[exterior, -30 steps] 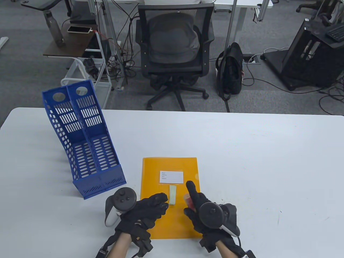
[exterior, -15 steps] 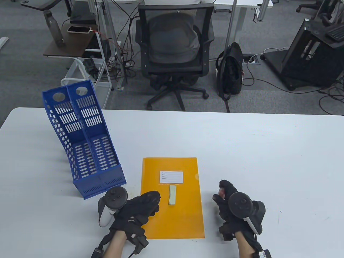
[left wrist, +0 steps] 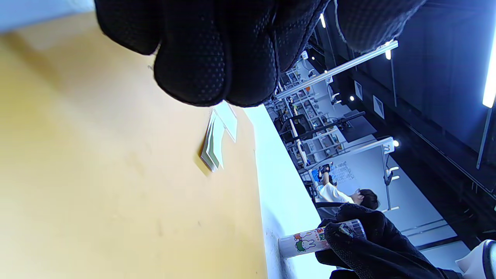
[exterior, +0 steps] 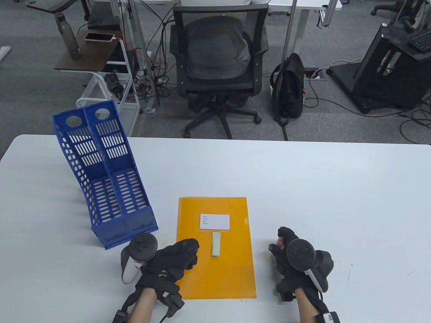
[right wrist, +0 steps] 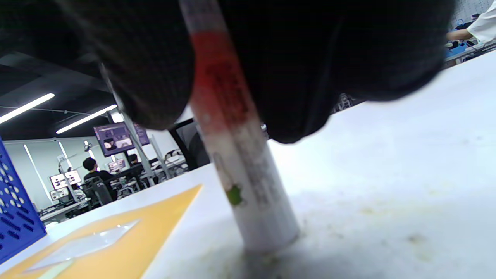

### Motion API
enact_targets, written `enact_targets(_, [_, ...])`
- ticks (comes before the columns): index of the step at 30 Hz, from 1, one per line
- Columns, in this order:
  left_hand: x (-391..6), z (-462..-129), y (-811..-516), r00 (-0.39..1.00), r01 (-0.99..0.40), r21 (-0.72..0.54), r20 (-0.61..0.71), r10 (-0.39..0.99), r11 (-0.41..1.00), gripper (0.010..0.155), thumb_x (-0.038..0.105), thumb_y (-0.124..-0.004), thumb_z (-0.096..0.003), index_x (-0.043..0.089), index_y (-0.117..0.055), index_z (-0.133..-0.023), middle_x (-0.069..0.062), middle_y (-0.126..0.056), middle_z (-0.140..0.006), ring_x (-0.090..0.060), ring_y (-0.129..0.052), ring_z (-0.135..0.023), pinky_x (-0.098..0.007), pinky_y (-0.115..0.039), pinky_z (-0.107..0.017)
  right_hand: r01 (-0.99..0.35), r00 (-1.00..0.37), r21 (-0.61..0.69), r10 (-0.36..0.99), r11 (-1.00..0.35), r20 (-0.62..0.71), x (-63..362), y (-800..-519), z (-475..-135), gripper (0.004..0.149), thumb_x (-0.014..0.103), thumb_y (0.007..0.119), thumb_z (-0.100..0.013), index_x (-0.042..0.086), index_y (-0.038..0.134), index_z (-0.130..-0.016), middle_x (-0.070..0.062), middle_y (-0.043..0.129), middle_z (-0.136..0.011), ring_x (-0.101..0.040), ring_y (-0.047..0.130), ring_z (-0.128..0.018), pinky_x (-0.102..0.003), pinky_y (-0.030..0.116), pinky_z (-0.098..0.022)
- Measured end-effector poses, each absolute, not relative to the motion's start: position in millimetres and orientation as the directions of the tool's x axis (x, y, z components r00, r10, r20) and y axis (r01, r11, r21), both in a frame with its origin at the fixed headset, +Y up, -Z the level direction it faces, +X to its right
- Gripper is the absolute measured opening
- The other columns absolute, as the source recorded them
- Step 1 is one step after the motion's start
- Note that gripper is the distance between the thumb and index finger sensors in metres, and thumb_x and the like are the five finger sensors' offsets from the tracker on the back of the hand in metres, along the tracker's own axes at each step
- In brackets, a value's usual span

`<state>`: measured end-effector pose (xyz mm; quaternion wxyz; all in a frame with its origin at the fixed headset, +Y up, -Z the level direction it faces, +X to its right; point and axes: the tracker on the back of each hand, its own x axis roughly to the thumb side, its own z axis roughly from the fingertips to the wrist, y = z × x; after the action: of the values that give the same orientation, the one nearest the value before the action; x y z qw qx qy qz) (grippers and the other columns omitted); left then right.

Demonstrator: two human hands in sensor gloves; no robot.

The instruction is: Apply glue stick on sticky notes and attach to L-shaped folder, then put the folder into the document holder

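Note:
An orange L-shaped folder (exterior: 232, 272) lies flat near the table's front edge, with a white label and a pale green strip of sticky notes (exterior: 216, 244) on it. My left hand (exterior: 180, 257) rests with curled fingers on the folder's left edge, holding nothing; the sticky notes (left wrist: 214, 145) lie just beyond its fingertips. Right of the folder, my right hand (exterior: 281, 247) grips the glue stick (right wrist: 240, 170) upright, its base on the table. The glue stick (left wrist: 310, 242) also shows in the left wrist view. A blue document holder (exterior: 104, 181) stands at the left.
The white table (exterior: 320, 188) stretches bare to the right and back. Beyond its far edge are an office chair (exterior: 219, 64), a black backpack (exterior: 288, 91) and a side cart. People sit at desks in the background of the wrist views.
My right hand carried the glue stick off the folder to the table on its right and set its base down. My left hand drew back slightly from the sticky notes.

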<state>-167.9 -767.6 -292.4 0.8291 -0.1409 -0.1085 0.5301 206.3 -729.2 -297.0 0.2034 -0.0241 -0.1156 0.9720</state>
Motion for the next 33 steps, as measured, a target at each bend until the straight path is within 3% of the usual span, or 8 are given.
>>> enact_targets(9, [-170.2,-292.4,-767.5,0.406,-0.853,-0.347,0.027,0.914,0.389,0.061,0.053,-0.070,-0.0520,0.013,-0.073,-0.098,-0.012,-0.095,-0.078,-0.031,-0.095,-0.066,-0.059,-0.066,-0.065,-0.381,-0.920,-0.245,0.392,-0.891,0.006,205.4,-726.4,-295.0,0.070,0.038,0.095,-0.039,0.006,0.070,-0.096,-0.020,0.088,-0.085,-0.036,0.098,-0.057,-0.048,0.086,-0.032])
enact_targets(12, [-170.5,-292.5,-767.4,0.402,-0.854,-0.349,0.027,0.915,0.385,0.062,0.053,-0.069,-0.0520,0.013,-0.073,-0.098,-0.012,-0.095,-0.078,-0.031,-0.095,-0.066,-0.060,-0.066,-0.066,-0.362,-0.928,-0.256,0.371,-0.896,0.013,202.0,-723.4,-292.3,0.076,0.040,0.095,-0.039,0.005,0.066,-0.100,-0.022,0.082,-0.090,-0.038,0.094,-0.066,-0.051,0.085,-0.037])
enact_targets(15, [-171.5,-292.7,-767.0,0.401,-0.856,-0.346,0.027,0.916,0.385,0.062,0.053,-0.069,-0.0521,0.013,-0.073,-0.099,-0.012,-0.095,-0.078,-0.031,-0.095,-0.066,-0.060,-0.066,-0.066,-0.331,-0.941,-0.303,0.334,-0.894,0.044,194.8,-716.8,-286.1,0.087,0.044,0.093,-0.039,0.005,0.054,-0.106,-0.023,0.063,-0.103,-0.042,0.077,-0.085,-0.060,0.074,-0.052])
enact_targets(18, [-173.0,-292.9,-766.4,0.400,-0.857,-0.342,0.028,0.916,0.385,0.062,0.053,-0.069,-0.0522,0.013,-0.073,-0.099,-0.012,-0.095,-0.079,-0.031,-0.095,-0.066,-0.060,-0.066,-0.066,-0.326,-0.945,-0.364,0.303,-0.872,0.121,183.0,-711.8,-279.4,0.095,0.048,0.092,-0.038,0.011,0.042,-0.110,-0.018,0.053,-0.109,-0.040,0.062,-0.096,-0.062,0.066,-0.061])
enact_targets(23, [-174.9,-291.3,-760.5,0.502,-0.822,-0.279,0.056,0.863,0.496,0.061,0.052,-0.070,-0.0519,0.013,-0.073,-0.099,-0.013,-0.094,-0.080,-0.032,-0.094,-0.068,-0.060,-0.065,-0.066,-0.252,-0.948,-0.394,0.143,-0.884,0.286,141.2,-706.2,-264.4,0.095,0.050,0.090,-0.039,0.016,0.037,-0.111,-0.014,0.038,-0.113,-0.038,0.045,-0.101,-0.061,0.052,-0.068])
enact_targets(26, [-174.4,-289.5,-756.5,0.579,-0.779,-0.248,0.067,0.812,0.576,0.062,0.052,-0.070,-0.0517,0.013,-0.072,-0.100,-0.013,-0.093,-0.083,-0.033,-0.093,-0.071,-0.059,-0.066,-0.065,-0.257,-0.910,-0.334,0.111,-0.907,0.399,117.6,-709.3,-257.1,0.094,0.050,0.088,-0.040,0.015,0.038,-0.111,-0.015,0.039,-0.113,-0.038,0.047,-0.101,-0.060,0.055,-0.068])
enact_targets(28, [-172.8,-287.6,-753.3,0.630,-0.743,-0.235,0.071,0.773,0.627,0.062,0.052,-0.071,-0.0515,0.015,-0.069,-0.102,-0.014,-0.088,-0.090,-0.034,-0.089,-0.077,-0.059,-0.066,-0.065,-0.273,-0.873,-0.235,0.138,-0.933,0.468,101.4,-716.5,-254.7,0.093,0.050,0.087,-0.041,0.012,0.039,-0.111,-0.020,0.042,-0.112,-0.042,0.065,-0.095,-0.058,0.068,-0.062])
enact_targets(33, [-168.3,-284.9,-749.7,0.829,-0.548,-0.229,-0.018,0.560,0.805,0.065,0.054,-0.073,-0.0512,0.020,-0.063,-0.106,-0.016,-0.068,-0.106,-0.036,-0.072,-0.092,-0.057,-0.062,-0.067,-0.252,-0.890,-0.033,0.218,-0.967,0.400,87.6,-740.9,-261.7,0.093,0.049,0.088,-0.041,0.002,0.044,-0.109,-0.031,0.060,-0.104,-0.051,0.078,-0.083,-0.060,0.076,-0.052])
